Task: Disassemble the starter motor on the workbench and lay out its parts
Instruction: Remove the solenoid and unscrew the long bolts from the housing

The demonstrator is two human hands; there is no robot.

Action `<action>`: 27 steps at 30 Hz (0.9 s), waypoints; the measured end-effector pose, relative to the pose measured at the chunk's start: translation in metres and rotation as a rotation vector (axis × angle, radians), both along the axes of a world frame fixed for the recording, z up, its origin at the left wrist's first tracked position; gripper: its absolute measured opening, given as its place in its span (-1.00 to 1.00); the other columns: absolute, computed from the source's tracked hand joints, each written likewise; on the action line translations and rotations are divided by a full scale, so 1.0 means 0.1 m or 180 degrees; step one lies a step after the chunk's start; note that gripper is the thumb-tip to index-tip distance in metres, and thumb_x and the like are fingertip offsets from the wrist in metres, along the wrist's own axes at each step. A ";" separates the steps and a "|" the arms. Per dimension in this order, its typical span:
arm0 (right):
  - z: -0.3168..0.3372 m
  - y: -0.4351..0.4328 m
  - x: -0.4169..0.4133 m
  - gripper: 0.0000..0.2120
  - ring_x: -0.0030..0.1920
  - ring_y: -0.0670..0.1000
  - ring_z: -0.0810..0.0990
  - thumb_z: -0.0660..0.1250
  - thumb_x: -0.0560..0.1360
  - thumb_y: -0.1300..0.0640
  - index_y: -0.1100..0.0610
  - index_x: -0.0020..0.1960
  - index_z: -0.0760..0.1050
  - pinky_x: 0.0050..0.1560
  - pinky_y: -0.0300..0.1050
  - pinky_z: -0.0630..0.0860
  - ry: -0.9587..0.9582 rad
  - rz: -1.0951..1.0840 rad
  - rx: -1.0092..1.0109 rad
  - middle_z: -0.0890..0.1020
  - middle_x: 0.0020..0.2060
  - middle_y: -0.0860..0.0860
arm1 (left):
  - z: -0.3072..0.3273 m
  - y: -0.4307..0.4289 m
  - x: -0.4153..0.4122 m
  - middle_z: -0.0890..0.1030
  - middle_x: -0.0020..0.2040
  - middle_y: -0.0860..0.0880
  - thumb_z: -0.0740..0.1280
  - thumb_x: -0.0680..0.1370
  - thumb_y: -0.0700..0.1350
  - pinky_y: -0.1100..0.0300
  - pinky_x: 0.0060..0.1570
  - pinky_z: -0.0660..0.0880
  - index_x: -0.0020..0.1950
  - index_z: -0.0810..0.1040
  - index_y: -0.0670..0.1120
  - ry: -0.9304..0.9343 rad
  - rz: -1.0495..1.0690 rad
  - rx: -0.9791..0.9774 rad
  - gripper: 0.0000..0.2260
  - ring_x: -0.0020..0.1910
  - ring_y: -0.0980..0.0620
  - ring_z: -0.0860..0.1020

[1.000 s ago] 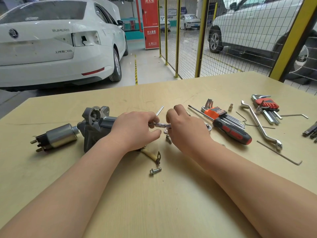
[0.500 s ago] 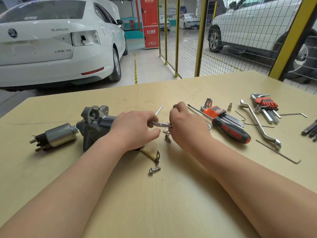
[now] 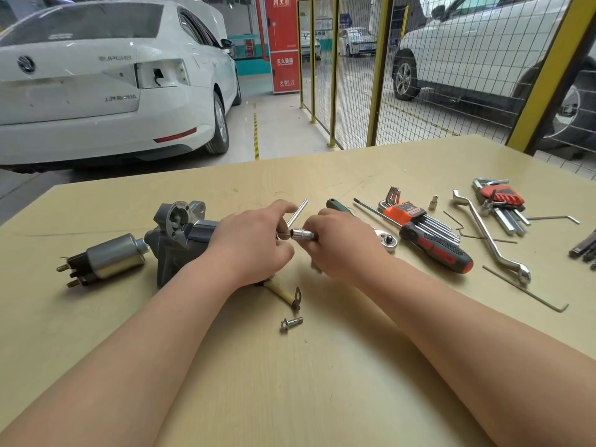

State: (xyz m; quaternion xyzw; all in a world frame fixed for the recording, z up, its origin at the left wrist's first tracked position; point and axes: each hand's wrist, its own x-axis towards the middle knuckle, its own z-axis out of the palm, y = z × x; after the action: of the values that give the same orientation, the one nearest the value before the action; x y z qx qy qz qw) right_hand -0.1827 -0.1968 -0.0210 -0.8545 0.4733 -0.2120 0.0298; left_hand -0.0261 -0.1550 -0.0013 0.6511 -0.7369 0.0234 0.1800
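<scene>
The grey starter motor lies on the workbench at centre left, its rear end hidden under my left hand, which grips it. Its separated solenoid lies to the left. My right hand pinches a small chrome socket held level against the motor's end, where a thin bolt shank enters it. A long steel through bolt slants up behind the fingers. A loose flanged bolt and a yellow-sleeved lead with a ring terminal lie in front of the motor.
Right of my hands lie a ratchet head, a red-black screwdriver, an orange hex key set, a bent ring spanner, a red hex key set and loose hex keys. A wire fence and cars stand beyond the bench.
My right hand has shifted slightly right and turned, exposing the chrome socket between the hands and the ratchet head behind. My left hand stays on the motor.
</scene>
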 end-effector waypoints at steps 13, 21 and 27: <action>-0.02 -0.08 0.05 -0.86 -0.09 -0.01 0.50 0.28 0.48 0.04 0.05 0.01 0.47 -0.07 -0.03 0.47 -0.0623 0.0710 0.0365 0.51 -0.09 -0.06 | -0.01 -0.02 0.01 0.42 0.00 0.19 0.24 0.39 -0.06 0.16 -0.02 0.35 0.30 0.34 0.16 0.0062 -0.0184 0.0044 -0.53 0.06 0.11 0.39; 0.01 -0.11 0.04 -0.73 -0.26 0.06 0.51 0.18 0.55 0.01 0.13 -0.24 0.45 -0.31 -0.06 0.40 -0.0140 0.0807 0.0420 0.55 -0.32 0.03 | 0.01 0.00 0.00 0.52 -0.03 0.14 0.23 0.41 -0.06 0.09 0.04 0.41 0.38 0.27 0.13 -0.0009 -0.0156 0.0151 -0.47 0.02 0.02 0.46; 0.08 -0.17 -0.14 -0.71 -0.31 0.05 0.50 0.21 0.53 -0.05 0.10 -0.27 0.47 -0.32 -0.02 0.42 -0.0474 0.0618 0.0503 0.55 -0.37 0.00 | 0.00 0.00 0.00 0.56 0.02 0.15 0.24 0.41 -0.07 0.13 0.00 0.41 0.36 0.30 0.13 0.0020 -0.0170 0.0133 -0.49 0.02 0.04 0.47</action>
State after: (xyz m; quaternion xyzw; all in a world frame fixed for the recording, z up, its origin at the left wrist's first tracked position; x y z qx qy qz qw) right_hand -0.1971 -0.2140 -0.0132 -0.8732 0.4001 -0.2330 0.1524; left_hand -0.0263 -0.1548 -0.0011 0.6350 -0.7538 0.0011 0.1692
